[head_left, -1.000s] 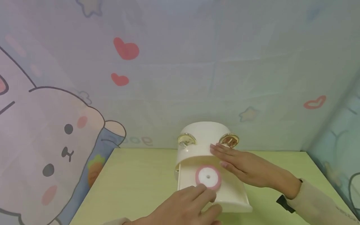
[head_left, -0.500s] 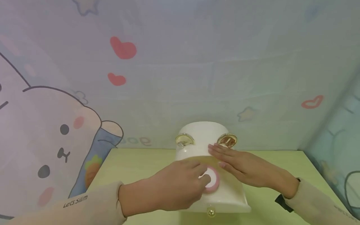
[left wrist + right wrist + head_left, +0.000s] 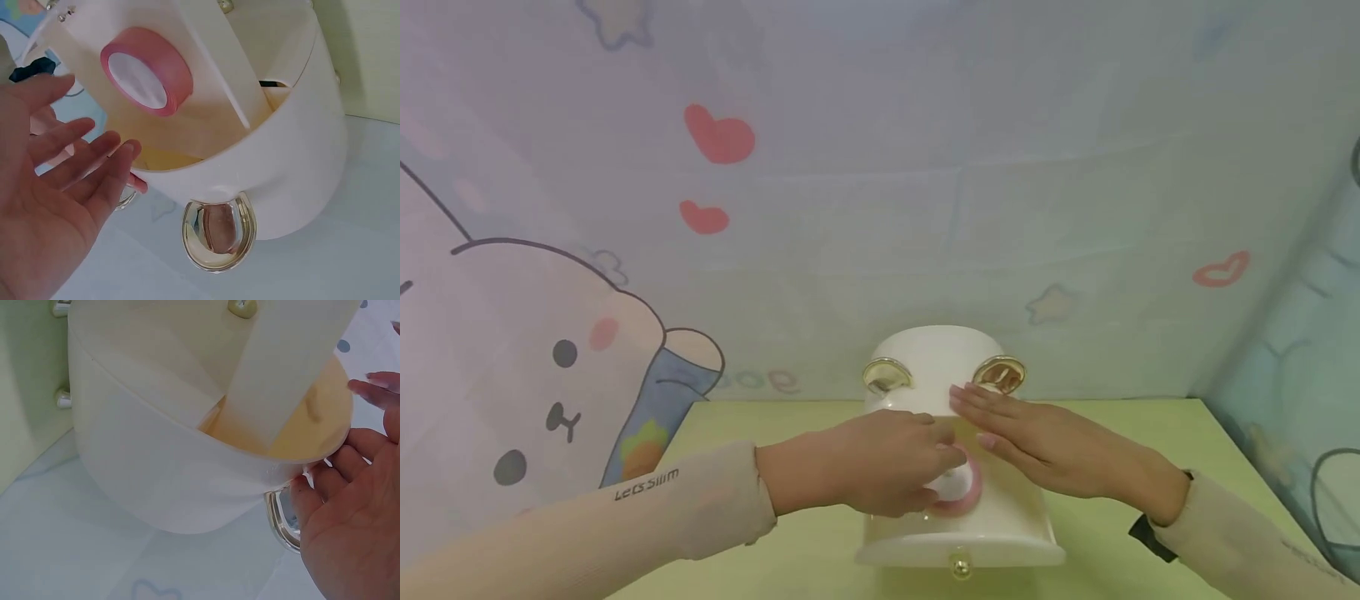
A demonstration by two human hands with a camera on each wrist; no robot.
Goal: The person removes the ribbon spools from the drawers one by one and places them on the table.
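A white rounded storage box (image 3: 940, 346) with two gold ear-shaped pieces stands on the table, its drawer (image 3: 1011, 500) pulled out toward me. On the drawer floor lies a pink roll of tape (image 3: 972, 492) with a white centre, seen whole in the left wrist view as a roll of tape (image 3: 178, 72). My left hand (image 3: 880, 462) hovers over the drawer, covering part of the roll in the head view. Its fingers (image 3: 94, 150) are loosely bent and hold nothing. My right hand (image 3: 1060, 442) rests straight-fingered on the box's upper front edge, below the right gold ear (image 3: 1000, 375).
A gold knob (image 3: 960, 567) sticks out from the drawer front. Pale green tabletop (image 3: 760, 542) surrounds the box. Behind it hangs a printed cloth backdrop (image 3: 850, 208) with hearts and a rabbit. A dark looped wire (image 3: 1318, 492) shows at the right edge.
My left hand has moved from the drawer's front, up and inward over the tape, baring the gold knob. The right hand, drawer and roll of tape stay in place.
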